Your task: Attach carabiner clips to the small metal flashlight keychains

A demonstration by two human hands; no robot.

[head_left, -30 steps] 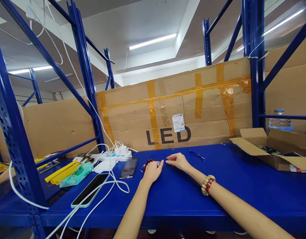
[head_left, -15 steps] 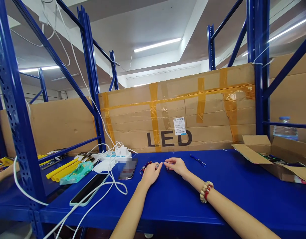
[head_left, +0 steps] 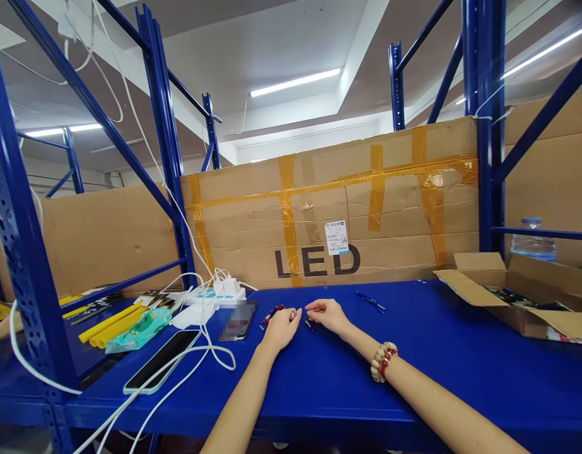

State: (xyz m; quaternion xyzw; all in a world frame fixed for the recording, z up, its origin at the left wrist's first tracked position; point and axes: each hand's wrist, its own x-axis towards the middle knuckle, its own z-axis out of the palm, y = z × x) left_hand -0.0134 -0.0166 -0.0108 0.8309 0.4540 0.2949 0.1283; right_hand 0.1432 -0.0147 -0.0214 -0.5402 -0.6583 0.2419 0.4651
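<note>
Low over the blue tabletop, my left hand (head_left: 282, 329) has its fingers curled together, a ring on one of them; whatever it grips is hidden. Small red and dark-blue pieces (head_left: 270, 316) lie against its far left side, their kind too small to tell. Close by on the right, my right hand (head_left: 329, 316) is pinched, with beaded bracelets (head_left: 383, 362) round the wrist. A small dark piece (head_left: 309, 324) shows just below its fingertips; I cannot tell whether they touch it. Beyond that hand lies a slim blue-handled tool (head_left: 371, 302).
Left of my hands are a dark phone (head_left: 239, 320), a second phone (head_left: 162, 362), white cables (head_left: 209, 345) and a power strip (head_left: 215, 295). An open carton (head_left: 512, 320) stands at right. Behind is a large LED carton (head_left: 253, 221). Blue rack posts (head_left: 490, 139) flank the table.
The whole view has shifted slightly, so things sit a little further left. Below my right fingertips the small dark piece shows more clearly. Both hands stay close together.
</note>
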